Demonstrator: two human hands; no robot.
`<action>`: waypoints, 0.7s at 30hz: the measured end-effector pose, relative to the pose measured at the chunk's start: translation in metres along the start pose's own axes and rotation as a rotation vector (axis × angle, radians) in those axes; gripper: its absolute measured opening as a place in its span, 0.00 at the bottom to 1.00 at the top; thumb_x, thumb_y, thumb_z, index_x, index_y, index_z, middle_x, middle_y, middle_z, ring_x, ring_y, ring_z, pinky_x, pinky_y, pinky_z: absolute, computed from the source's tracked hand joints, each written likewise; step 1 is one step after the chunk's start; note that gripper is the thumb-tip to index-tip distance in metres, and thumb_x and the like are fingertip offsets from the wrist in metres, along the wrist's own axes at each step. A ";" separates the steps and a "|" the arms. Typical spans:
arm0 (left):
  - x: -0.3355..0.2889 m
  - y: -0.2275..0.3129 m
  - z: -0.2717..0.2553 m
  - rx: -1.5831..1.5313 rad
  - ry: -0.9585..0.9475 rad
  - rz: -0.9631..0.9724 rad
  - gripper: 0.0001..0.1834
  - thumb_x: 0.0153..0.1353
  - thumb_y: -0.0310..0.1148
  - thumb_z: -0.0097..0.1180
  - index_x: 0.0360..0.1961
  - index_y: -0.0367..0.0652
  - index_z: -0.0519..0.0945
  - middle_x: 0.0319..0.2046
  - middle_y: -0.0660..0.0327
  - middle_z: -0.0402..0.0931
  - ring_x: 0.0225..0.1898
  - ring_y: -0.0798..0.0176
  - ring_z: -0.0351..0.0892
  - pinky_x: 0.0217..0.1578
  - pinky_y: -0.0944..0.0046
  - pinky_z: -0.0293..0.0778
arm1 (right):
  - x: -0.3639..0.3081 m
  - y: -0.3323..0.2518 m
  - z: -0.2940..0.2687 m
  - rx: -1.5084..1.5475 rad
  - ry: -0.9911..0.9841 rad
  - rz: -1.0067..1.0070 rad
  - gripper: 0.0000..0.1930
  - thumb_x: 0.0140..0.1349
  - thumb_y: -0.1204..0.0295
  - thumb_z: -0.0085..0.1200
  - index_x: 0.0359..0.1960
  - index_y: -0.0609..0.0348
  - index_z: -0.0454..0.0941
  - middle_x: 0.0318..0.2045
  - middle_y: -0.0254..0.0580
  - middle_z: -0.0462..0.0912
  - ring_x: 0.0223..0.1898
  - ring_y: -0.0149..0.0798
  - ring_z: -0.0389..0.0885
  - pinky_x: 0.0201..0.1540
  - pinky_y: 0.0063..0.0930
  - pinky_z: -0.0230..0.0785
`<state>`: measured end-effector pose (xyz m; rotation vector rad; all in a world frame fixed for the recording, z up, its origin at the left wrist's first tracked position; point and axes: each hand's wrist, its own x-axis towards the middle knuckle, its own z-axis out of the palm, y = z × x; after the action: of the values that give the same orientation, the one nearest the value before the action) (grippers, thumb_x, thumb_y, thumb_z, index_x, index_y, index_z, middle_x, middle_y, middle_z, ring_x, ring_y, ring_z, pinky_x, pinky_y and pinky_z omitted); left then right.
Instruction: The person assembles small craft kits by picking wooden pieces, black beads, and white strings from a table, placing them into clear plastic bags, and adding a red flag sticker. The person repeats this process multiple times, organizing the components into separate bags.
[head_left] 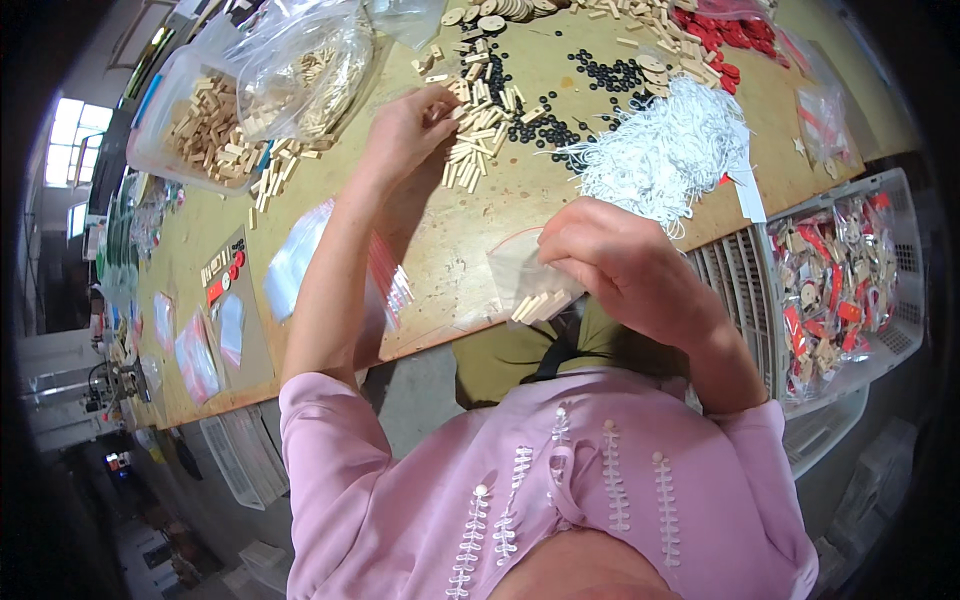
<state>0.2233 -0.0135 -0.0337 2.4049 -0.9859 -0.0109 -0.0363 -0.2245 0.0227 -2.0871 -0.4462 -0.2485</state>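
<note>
My right hand (625,265) pinches a small clear zip bag (515,262) by its side, near the table's front edge above my lap. Several pale wooden sticks (541,306) lie side by side in the bag's lower part. My left hand (408,132) reaches to the left edge of a loose pile of small wooden sticks (478,140). Its fingers are curled together at the pile, and whatever is between the fingertips is hidden. Black rings (545,128) lie scattered just right of that pile.
A clear tub (140,165) of wooden blocks stands at the left. A heap of white cords (670,145) and red parts (735,35) lie at the right. Empty bags (300,255) lie left of centre. A crate (905,300) of filled bags stands beside the table.
</note>
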 end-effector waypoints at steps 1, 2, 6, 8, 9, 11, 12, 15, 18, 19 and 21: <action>-0.003 0.000 -0.001 -0.021 -0.002 -0.030 0.18 0.59 0.36 0.70 0.50 0.47 0.84 0.38 0.54 0.85 0.40 0.56 0.86 0.43 0.58 0.80 | -0.001 0.002 -0.001 0.004 0.022 -0.008 0.08 0.57 0.86 0.59 0.37 0.64 0.82 0.38 0.48 0.83 0.42 0.49 0.84 0.46 0.37 0.77; -0.009 0.010 -0.009 -0.103 -0.016 -0.126 0.15 0.63 0.33 0.68 0.50 0.45 0.84 0.38 0.57 0.86 0.39 0.60 0.87 0.44 0.62 0.80 | -0.002 0.004 -0.002 0.006 0.027 -0.014 0.08 0.57 0.85 0.59 0.37 0.64 0.82 0.38 0.47 0.82 0.42 0.49 0.84 0.46 0.37 0.76; -0.037 0.047 -0.027 -0.964 -0.024 -0.091 0.14 0.68 0.31 0.63 0.53 0.42 0.80 0.46 0.64 0.82 0.48 0.74 0.79 0.46 0.74 0.69 | 0.001 0.011 -0.003 0.039 0.051 -0.040 0.07 0.57 0.85 0.60 0.36 0.64 0.82 0.37 0.46 0.82 0.41 0.47 0.83 0.44 0.34 0.76; -0.060 0.083 -0.032 -1.138 -0.105 -0.006 0.14 0.68 0.30 0.63 0.52 0.42 0.78 0.47 0.60 0.83 0.50 0.68 0.81 0.50 0.68 0.74 | 0.003 0.010 -0.002 0.084 0.052 -0.059 0.06 0.58 0.84 0.60 0.36 0.63 0.82 0.39 0.45 0.82 0.41 0.45 0.83 0.44 0.33 0.75; -0.071 0.100 -0.030 -1.216 -0.119 0.045 0.14 0.67 0.29 0.64 0.52 0.42 0.79 0.46 0.60 0.85 0.49 0.67 0.83 0.52 0.65 0.76 | 0.005 0.009 -0.002 0.080 0.054 -0.079 0.06 0.58 0.84 0.60 0.36 0.63 0.83 0.40 0.45 0.82 0.41 0.45 0.83 0.44 0.33 0.75; -0.088 0.125 -0.029 -1.162 -0.149 0.061 0.16 0.65 0.31 0.67 0.52 0.43 0.78 0.47 0.61 0.84 0.50 0.67 0.82 0.50 0.66 0.75 | 0.007 0.007 -0.001 0.073 0.056 -0.123 0.06 0.58 0.84 0.61 0.36 0.63 0.83 0.42 0.45 0.82 0.42 0.45 0.83 0.44 0.32 0.75; -0.092 0.126 -0.026 -1.051 -0.137 0.111 0.16 0.64 0.30 0.67 0.51 0.43 0.79 0.47 0.62 0.83 0.50 0.68 0.81 0.49 0.67 0.73 | 0.007 0.006 -0.001 0.097 0.033 -0.117 0.06 0.58 0.85 0.61 0.36 0.62 0.83 0.42 0.46 0.82 0.42 0.44 0.84 0.44 0.32 0.75; -0.097 0.122 -0.030 -0.745 -0.171 0.212 0.15 0.64 0.30 0.68 0.50 0.41 0.81 0.44 0.63 0.83 0.49 0.69 0.80 0.50 0.68 0.70 | 0.005 0.004 -0.002 0.116 0.033 -0.128 0.08 0.57 0.85 0.62 0.36 0.61 0.83 0.44 0.48 0.83 0.44 0.45 0.84 0.45 0.33 0.75; -0.091 0.120 -0.033 -0.894 -0.125 0.008 0.13 0.66 0.24 0.64 0.51 0.38 0.81 0.46 0.63 0.82 0.51 0.70 0.79 0.53 0.67 0.73 | -0.003 0.004 -0.004 0.126 0.025 -0.117 0.10 0.57 0.86 0.62 0.39 0.61 0.83 0.49 0.51 0.84 0.47 0.47 0.85 0.47 0.33 0.76; -0.086 0.120 -0.033 -0.942 -0.112 -0.058 0.13 0.66 0.22 0.63 0.51 0.37 0.80 0.47 0.63 0.81 0.52 0.70 0.78 0.54 0.67 0.74 | -0.007 0.004 -0.005 0.136 0.038 -0.110 0.10 0.57 0.86 0.61 0.40 0.61 0.82 0.50 0.52 0.83 0.47 0.47 0.85 0.47 0.33 0.77; -0.070 0.102 -0.017 -0.769 -0.114 -0.085 0.11 0.69 0.21 0.59 0.51 0.37 0.81 0.44 0.65 0.81 0.46 0.73 0.80 0.50 0.69 0.76 | -0.014 -0.001 -0.004 0.165 0.057 -0.108 0.12 0.57 0.87 0.60 0.41 0.60 0.81 0.53 0.54 0.83 0.49 0.48 0.86 0.48 0.33 0.77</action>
<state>0.1095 -0.0197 0.0170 1.7400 -0.7407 -0.4740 -0.0497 -0.2305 0.0204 -1.8929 -0.5285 -0.3229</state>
